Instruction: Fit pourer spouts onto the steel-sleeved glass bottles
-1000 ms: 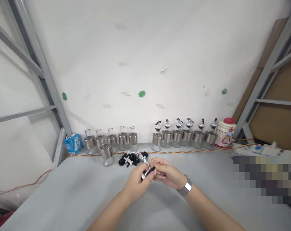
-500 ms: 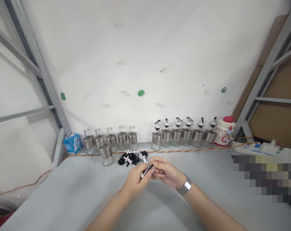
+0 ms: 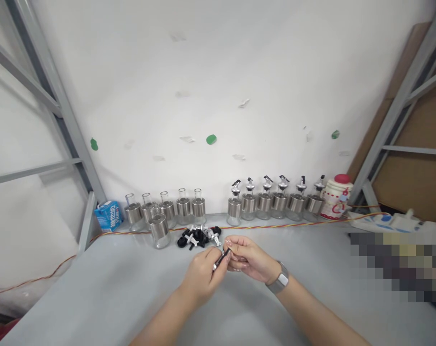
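Over the grey table, my left hand and my right hand meet fingertip to fingertip. Between them is a small black-and-silver pourer spout, tilted and partly covered by the fingers. The left thumb and fingers grip its silver end. My right hand pinches the upper black end; what else its curled fingers cover is hidden. Just beyond the hands lies a heap of black and silver pourer parts. An open-necked glass bottle with a steel band stands left of that heap.
Several open glass bottles line the wall at left, beside a blue drink carton. Several bottles with pourers fitted stand at right, next to a cream jar with a red lid. A twisted red-yellow wire crosses the table's back.
Both hands stay nearly in place. The left fingers and the spout have shifted slightly; less of the spout's silver part shows now.
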`<control>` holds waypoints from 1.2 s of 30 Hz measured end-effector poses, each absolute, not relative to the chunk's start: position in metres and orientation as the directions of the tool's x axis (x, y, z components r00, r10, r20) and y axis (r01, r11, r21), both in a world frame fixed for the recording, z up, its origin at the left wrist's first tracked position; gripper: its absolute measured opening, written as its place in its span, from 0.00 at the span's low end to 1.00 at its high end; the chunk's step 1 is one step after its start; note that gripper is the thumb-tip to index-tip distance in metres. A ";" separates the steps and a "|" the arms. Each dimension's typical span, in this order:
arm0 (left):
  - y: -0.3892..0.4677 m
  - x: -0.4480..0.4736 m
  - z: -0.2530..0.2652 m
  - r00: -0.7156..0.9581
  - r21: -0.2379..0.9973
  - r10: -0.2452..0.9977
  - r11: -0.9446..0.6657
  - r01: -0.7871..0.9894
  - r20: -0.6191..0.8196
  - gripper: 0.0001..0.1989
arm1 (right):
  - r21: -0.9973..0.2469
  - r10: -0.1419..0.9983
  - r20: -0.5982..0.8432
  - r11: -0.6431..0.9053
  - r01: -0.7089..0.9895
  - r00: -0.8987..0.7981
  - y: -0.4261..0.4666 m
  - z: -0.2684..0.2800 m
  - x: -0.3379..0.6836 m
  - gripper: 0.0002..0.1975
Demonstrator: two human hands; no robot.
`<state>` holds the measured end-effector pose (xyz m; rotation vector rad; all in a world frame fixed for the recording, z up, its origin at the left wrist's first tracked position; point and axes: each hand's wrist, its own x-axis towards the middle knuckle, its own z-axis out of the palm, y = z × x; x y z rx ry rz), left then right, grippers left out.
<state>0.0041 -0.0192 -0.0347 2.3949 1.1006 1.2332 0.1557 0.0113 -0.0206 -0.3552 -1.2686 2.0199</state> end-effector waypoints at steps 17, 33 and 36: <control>-0.019 0.020 -0.032 0.377 0.984 0.918 -0.059 -0.168 0.119 0.19 | -0.949 0.697 0.169 -0.077 -0.307 -0.697 0.016 -0.016 0.163 0.12; -0.014 0.019 -0.036 0.363 0.972 0.926 -0.020 -0.234 0.107 0.20 | -0.946 0.746 0.194 -0.030 -0.324 -0.637 0.013 -0.016 0.156 0.12; -0.013 0.018 -0.036 0.394 0.964 0.914 0.017 -0.267 0.093 0.20 | -0.954 0.761 0.187 -0.010 -0.299 -0.621 0.012 -0.014 0.156 0.12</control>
